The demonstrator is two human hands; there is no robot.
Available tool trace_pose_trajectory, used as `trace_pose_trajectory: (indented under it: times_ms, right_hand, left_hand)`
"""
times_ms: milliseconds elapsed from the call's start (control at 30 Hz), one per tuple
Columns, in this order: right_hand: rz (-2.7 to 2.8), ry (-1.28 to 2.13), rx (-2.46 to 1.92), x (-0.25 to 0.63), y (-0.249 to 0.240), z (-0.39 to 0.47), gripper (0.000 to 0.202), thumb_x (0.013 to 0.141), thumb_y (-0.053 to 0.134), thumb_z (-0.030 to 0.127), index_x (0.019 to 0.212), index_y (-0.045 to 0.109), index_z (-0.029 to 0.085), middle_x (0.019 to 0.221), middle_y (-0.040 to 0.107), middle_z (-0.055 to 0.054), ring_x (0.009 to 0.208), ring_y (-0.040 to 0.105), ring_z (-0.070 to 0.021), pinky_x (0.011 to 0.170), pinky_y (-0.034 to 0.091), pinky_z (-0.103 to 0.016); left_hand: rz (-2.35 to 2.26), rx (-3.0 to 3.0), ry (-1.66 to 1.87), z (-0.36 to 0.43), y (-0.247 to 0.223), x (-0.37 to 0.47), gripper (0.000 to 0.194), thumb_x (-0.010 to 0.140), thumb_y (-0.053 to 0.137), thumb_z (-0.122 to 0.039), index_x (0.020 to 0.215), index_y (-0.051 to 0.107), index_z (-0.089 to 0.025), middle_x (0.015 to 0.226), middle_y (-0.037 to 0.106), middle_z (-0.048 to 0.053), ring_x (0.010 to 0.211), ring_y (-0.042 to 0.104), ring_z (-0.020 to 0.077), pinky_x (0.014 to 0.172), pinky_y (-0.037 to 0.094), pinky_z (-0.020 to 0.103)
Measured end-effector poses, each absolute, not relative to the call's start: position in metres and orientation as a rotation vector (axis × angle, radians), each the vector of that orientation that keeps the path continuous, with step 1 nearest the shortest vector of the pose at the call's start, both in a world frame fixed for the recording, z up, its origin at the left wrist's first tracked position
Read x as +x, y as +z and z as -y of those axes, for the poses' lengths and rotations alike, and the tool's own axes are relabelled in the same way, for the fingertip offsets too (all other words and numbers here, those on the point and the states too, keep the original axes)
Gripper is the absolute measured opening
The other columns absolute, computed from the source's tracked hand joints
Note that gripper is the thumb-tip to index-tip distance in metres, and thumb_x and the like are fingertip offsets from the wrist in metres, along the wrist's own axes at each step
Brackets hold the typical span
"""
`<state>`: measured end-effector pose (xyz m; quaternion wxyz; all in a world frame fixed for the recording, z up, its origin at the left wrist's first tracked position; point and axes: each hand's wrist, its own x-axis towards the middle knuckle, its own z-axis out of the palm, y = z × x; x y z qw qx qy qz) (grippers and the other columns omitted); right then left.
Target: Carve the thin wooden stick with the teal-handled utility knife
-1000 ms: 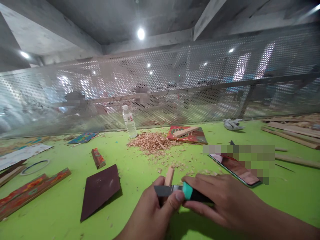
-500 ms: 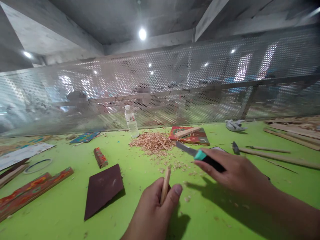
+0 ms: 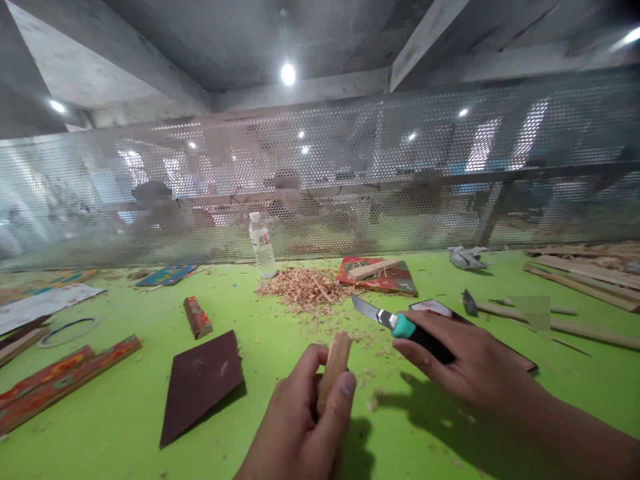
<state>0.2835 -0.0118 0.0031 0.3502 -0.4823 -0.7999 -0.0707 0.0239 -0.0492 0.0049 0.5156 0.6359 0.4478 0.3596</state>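
Observation:
Near the bottom centre, my left hand [image 3: 307,417] grips a small wood piece [image 3: 336,367] between thumb and fingers, its upper end sticking up. My right hand [image 3: 463,360], to the right, is wrapped round a utility knife [image 3: 400,325] with a black and teal handle. The blade points up and left, apart from the wood. Beyond both hands lies a heap of wood shavings [image 3: 305,288], with loose chips scattered nearer. A phone-like flat dark object [image 3: 517,357] is partly hidden under my right hand.
A water bottle [image 3: 263,247] stands behind the shavings, before a perforated screen [image 3: 210,200]. Dark sandpaper [image 3: 203,387] and painted wood pieces [image 3: 65,387] lie left. A painted board [image 3: 407,280] is at the back; a hammer [image 3: 470,303] and wood strips [image 3: 585,283] lie right.
The wood piece has turned in my left hand and shows a broader face. My right hand and the knife have moved slightly down and right, uncovering more of the flat dark object.

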Motion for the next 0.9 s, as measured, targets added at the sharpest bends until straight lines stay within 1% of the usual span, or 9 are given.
trace_pose_trajectory:
  times_ms: [67, 267, 433, 533, 633, 700, 767, 833, 900]
  right_hand:
    - [2.082, -0.194, -1.254, 0.283, 0.004, 0.013, 0.063, 0.113, 0.034, 0.073, 0.110, 0.074, 0.024, 0.089, 0.083, -0.007, 0.075, 0.079, -0.0251, 0.062, 0.056, -0.033]
    - [2.103, -0.212, -1.232, 0.283, 0.002, 0.012, 0.058, 0.114, 0.037, 0.070, 0.114, 0.073, 0.024, 0.093, 0.083, -0.008, 0.078, 0.081, -0.0264, 0.064, 0.057, -0.033]
    - [2.134, -0.250, -1.120, 0.287, -0.001, 0.008, 0.048, 0.116, 0.042, 0.062, 0.113, 0.071, 0.024, 0.092, 0.084, -0.007, 0.076, 0.080, -0.0249, 0.062, 0.057, -0.032]
    - [2.189, -0.245, -1.071, 0.287, 0.000, 0.010, 0.041, 0.117, 0.044, 0.057, 0.118, 0.068, 0.023, 0.098, 0.085, -0.007, 0.080, 0.082, -0.0235, 0.065, 0.058, -0.030]
    - [2.224, -0.178, -0.954, 0.282, 0.004, 0.014, 0.043, 0.119, 0.041, 0.056, 0.116, 0.066, 0.022, 0.092, 0.084, -0.005, 0.076, 0.081, -0.0201, 0.063, 0.058, -0.028]
    - [2.280, -0.143, -0.875, 0.277, 0.008, 0.018, 0.046, 0.119, 0.038, 0.057, 0.110, 0.065, 0.022, 0.085, 0.082, -0.003, 0.068, 0.079, -0.0177, 0.059, 0.057, -0.027]
    - [2.339, -0.144, -0.815, 0.272, 0.011, 0.023, 0.049, 0.120, 0.034, 0.057, 0.109, 0.065, 0.021, 0.083, 0.081, -0.003, 0.065, 0.079, -0.0169, 0.056, 0.056, -0.028]
    - [2.368, -0.163, -0.771, 0.268, 0.012, 0.026, 0.052, 0.121, 0.030, 0.056, 0.111, 0.066, 0.020, 0.082, 0.082, -0.003, 0.066, 0.080, -0.0174, 0.058, 0.058, -0.029]
    - [2.395, -0.182, -0.746, 0.266, 0.011, 0.029, 0.054, 0.121, 0.029, 0.055, 0.113, 0.068, 0.019, 0.082, 0.083, -0.004, 0.068, 0.081, -0.0183, 0.060, 0.059, -0.030]
  left_hand:
    - [-1.055, 1.503, 0.844, 0.049, 0.003, 0.024, 0.045, 0.105, 0.052, -0.071, 0.103, 0.053, -0.027, 0.067, 0.042, -0.009, 0.051, 0.038, 0.0113, 0.051, 0.025, 0.030]
    - [-0.995, 1.458, 0.882, 0.050, 0.002, 0.026, 0.057, 0.098, 0.054, -0.083, 0.100, 0.051, -0.026, 0.070, 0.040, -0.009, 0.060, 0.034, 0.0119, 0.053, 0.025, 0.028]
    - [-0.941, 1.439, 0.913, 0.050, 0.001, 0.027, 0.054, 0.099, 0.058, -0.079, 0.099, 0.053, -0.026, 0.072, 0.042, -0.007, 0.062, 0.036, 0.0135, 0.056, 0.027, 0.029]
    - [-0.970, 1.359, 0.870, 0.052, 0.002, 0.027, 0.055, 0.099, 0.058, -0.079, 0.112, 0.058, -0.026, 0.072, 0.041, -0.007, 0.060, 0.035, 0.0149, 0.054, 0.028, 0.029]
    - [-0.962, 1.312, 0.795, 0.056, 0.003, 0.027, 0.060, 0.100, 0.056, -0.080, 0.124, 0.060, -0.025, 0.070, 0.042, -0.006, 0.060, 0.037, 0.0161, 0.054, 0.032, 0.028]
    - [-0.915, 1.331, 0.800, 0.056, 0.002, 0.027, 0.060, 0.099, 0.058, -0.080, 0.122, 0.065, -0.024, 0.074, 0.048, -0.004, 0.069, 0.048, 0.0178, 0.063, 0.041, 0.028]
    - [-0.892, 1.365, 0.859, 0.055, -0.003, 0.028, 0.063, 0.095, 0.065, -0.079, 0.123, 0.068, -0.023, 0.087, 0.059, 0.002, 0.092, 0.059, 0.0242, 0.082, 0.050, 0.033]
    - [-0.911, 1.381, 0.930, 0.052, -0.009, 0.028, 0.074, 0.089, 0.073, -0.080, 0.135, 0.067, -0.022, 0.110, 0.067, 0.010, 0.121, 0.059, 0.0326, 0.104, 0.049, 0.042]
    - [-0.911, 1.446, 0.934, 0.049, -0.015, 0.027, 0.085, 0.087, 0.074, -0.081, 0.145, 0.064, -0.020, 0.124, 0.066, 0.014, 0.129, 0.056, 0.0362, 0.113, 0.045, 0.047]
